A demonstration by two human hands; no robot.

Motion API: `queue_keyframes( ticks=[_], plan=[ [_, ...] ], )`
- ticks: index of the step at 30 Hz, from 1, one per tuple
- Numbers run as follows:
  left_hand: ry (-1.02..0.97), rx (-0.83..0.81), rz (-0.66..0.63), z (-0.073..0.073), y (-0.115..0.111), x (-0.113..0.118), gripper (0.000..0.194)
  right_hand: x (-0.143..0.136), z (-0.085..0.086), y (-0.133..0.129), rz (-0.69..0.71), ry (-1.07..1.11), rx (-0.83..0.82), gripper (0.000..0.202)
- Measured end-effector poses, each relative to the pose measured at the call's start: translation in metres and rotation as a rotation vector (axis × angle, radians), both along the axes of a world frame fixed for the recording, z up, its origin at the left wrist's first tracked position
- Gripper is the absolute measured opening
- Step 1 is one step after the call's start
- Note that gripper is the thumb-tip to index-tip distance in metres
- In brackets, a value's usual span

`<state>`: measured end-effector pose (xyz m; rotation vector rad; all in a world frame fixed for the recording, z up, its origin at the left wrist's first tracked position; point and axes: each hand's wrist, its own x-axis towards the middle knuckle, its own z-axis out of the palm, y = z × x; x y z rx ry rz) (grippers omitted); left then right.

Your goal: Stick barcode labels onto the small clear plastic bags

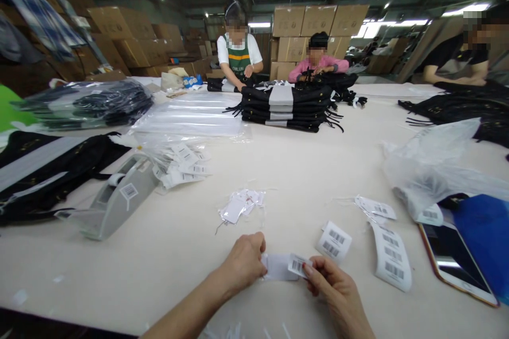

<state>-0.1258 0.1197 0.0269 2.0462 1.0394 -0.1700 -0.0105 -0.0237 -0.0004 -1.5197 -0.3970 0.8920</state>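
- Closest to my view, my left hand (244,262) pinches the left edge of a small white tag (277,267), fingers curled shut on it, just above the table (178,243).
- My right hand (332,288) grips a barcode sticker (299,265) between thumb and fingertips; the sticker overlaps the right end of the tag.
- Just right of my hands I see a loose barcode label (334,242) and a longer strip of barcode labels (392,256) lying flat.
- Beyond the strip, at the right edge, a phone (455,262) lies face up, beside a blue bag (487,238) and crumpled clear plastic (433,169).
- Ahead of my hands sits a small heap of white tags (240,205).
- To the left, a grey tape dispenser (117,198) stands near a pile of bagged labels (181,164).
- Farther back, folded black garments (286,108) are stacked in the middle of the table.
- Three other people work at the far side; I cannot tell what their hands hold.
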Motion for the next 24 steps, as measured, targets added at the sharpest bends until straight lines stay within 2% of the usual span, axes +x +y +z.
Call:
queue_keyframes(
  ticks=[4, 7, 11, 14, 19, 24],
  plan=[
    [-0.002, -0.054, -0.014, 0.005, 0.004, -0.001, 0.013, -0.001, 0.001, -0.004, 0.027, -0.002, -0.004, 0.031],
    [-0.088, -0.107, 0.023, 0.006, 0.004, -0.004, 0.006, 0.001, 0.003, -0.006, 0.096, -0.038, -0.011, 0.031],
    [-0.234, -0.424, 0.157, 0.008, 0.000, -0.007, 0.006, 0.003, 0.009, -0.006, 0.227, -0.154, -0.010, 0.030],
    [-0.305, -0.615, 0.206, 0.012, -0.004, -0.008, 0.012, 0.002, 0.015, -0.005, 0.275, -0.269, -0.047, 0.030],
    [-0.298, -0.703, 0.179, 0.022, -0.004, -0.010, 0.015, 0.000, 0.027, -0.003, 0.331, -0.391, -0.103, 0.029],
    [-0.304, -0.760, 0.178, 0.024, -0.004, -0.012, 0.018, 0.000, 0.032, -0.001, 0.385, -0.381, -0.115, 0.029]
  ],
)
